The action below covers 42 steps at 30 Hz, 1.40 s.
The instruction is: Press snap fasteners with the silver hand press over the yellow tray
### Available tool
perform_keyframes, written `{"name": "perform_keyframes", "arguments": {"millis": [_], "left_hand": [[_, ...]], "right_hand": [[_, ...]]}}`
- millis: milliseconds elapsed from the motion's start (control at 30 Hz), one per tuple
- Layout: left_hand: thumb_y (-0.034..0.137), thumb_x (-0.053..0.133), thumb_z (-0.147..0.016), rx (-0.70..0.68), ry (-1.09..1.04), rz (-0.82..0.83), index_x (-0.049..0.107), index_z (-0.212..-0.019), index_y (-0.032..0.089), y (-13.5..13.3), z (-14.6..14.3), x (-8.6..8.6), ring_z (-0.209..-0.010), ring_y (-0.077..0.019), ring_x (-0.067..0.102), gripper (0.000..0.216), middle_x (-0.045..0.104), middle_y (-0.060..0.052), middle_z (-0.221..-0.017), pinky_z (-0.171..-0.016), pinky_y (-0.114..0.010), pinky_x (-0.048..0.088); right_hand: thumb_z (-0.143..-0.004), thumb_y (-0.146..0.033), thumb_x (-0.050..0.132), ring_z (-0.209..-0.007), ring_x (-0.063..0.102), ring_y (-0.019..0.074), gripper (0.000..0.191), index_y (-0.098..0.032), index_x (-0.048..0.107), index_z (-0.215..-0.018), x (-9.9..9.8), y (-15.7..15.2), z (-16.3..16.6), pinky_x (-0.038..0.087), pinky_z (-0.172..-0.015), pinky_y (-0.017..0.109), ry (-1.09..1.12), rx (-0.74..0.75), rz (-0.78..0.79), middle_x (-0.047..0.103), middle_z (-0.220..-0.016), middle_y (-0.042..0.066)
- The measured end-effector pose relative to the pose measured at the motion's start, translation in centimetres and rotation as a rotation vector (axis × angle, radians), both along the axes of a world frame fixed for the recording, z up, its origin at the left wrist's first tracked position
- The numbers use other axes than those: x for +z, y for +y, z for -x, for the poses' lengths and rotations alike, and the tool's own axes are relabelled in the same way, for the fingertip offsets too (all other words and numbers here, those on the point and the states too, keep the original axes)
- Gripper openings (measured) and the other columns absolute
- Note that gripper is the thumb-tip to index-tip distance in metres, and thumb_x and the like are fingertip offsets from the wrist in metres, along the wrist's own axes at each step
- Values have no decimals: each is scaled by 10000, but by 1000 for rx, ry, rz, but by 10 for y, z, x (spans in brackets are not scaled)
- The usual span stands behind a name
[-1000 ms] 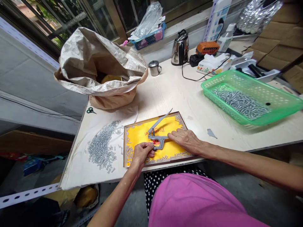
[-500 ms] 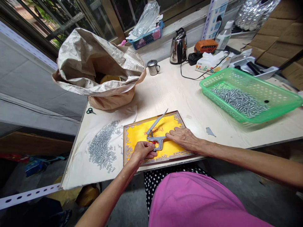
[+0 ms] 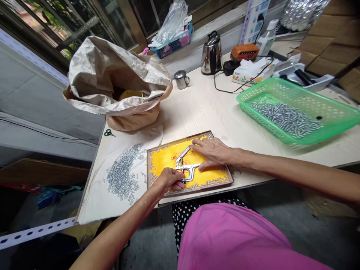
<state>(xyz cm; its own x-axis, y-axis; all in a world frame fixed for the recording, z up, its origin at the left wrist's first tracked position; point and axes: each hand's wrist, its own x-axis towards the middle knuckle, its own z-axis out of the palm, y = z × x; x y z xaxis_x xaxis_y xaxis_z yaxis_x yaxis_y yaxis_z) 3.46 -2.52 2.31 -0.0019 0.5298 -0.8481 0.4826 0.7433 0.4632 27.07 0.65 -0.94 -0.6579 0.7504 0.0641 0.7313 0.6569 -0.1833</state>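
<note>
Grey snap-fastener pliers (image 3: 188, 165) lie over a shallow tray with a yellow lining (image 3: 165, 157), their handles spread apart to the right. My right hand (image 3: 212, 153) spans the handles, with fingers on the upper one and the thumb by the lower one. At the jaw end, my left hand (image 3: 171, 177) has its fingertips pinched together; whatever small thing may be between them is hidden. Small silver metal pins (image 3: 213, 183) line the tray's borders. Left of it, a heap of similar pins (image 3: 120, 174) lies on a white cloth (image 3: 94, 195).
A green plastic basket (image 3: 281, 137) of metal pins stands at right. A large open woven sack (image 3: 135, 120) sits at back left, with green-handled scissors (image 3: 108, 132) below it. Farther back are a lidded metal mug (image 3: 180, 80), a steel kettle (image 3: 210, 56) and a tissue box (image 3: 244, 75).
My right hand has moved up and spread from the lower handle to reach the upper handle too. My left hand stays pinched at the jaws. The view has shifted slightly.
</note>
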Motion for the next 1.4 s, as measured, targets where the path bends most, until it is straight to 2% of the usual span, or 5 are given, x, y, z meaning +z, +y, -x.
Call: {"name": "perform_keyframes", "arguments": {"millis": [400, 667, 833, 1000, 1400], "left_hand": [[99, 596, -888, -6, 55, 6, 629, -758, 102, -4, -8, 11, -408, -95, 603, 134, 654, -29, -479, -495, -182, 510], [216, 753, -771, -28, 64, -7, 655, -751, 106, -2, -3, 4, -430, -110, 603, 148, 662, -31, -508, -541, -225, 522], [326, 657, -845, -408, 402, -405, 662, -743, 133, -13, -5, 7, -675, -194, 676, 219, 692, -65, -730, -678, -322, 544], [262, 760, -752, -855, 540, -1028, 571, -1209, 151, -13, -29, 0, -1239, -319, 515, 506, 540, -164, -1338, -1010, -462, 463], [231, 644, -836, -1007, 615, -1075, 506, -1230, 165, 8, -42, -6, -1053, -272, 571, 423, 621, -113, -1129, -924, -420, 488]], "right_hand": [[-656, -693, 683, -1006, 585, 348, 1077, -75, 332, -1466, -4, 23, -2, 467, -782, 442, -98, 96, 102, 551, -1282, 223], [-735, -563, 647, -876, 598, 282, 721, -93, 534, -1270, 4, 7, 3, 461, -716, 401, -123, 44, 165, 592, -1152, 163], [-787, -469, 627, -856, 602, 251, 532, -117, 581, -1183, 4, -4, 2, 441, -712, 371, -67, -6, 199, 597, -1131, 155], [-836, -454, 609, -874, 599, 246, 519, -107, 548, -1217, 6, -16, 6, 417, -702, 351, -26, -17, 155, 597, -1119, 150], [-820, -357, 693, -984, 535, 289, 440, -143, 543, -1173, 13, -25, 5, 389, -702, 342, -104, -92, -26, 620, -1090, 144]]}}
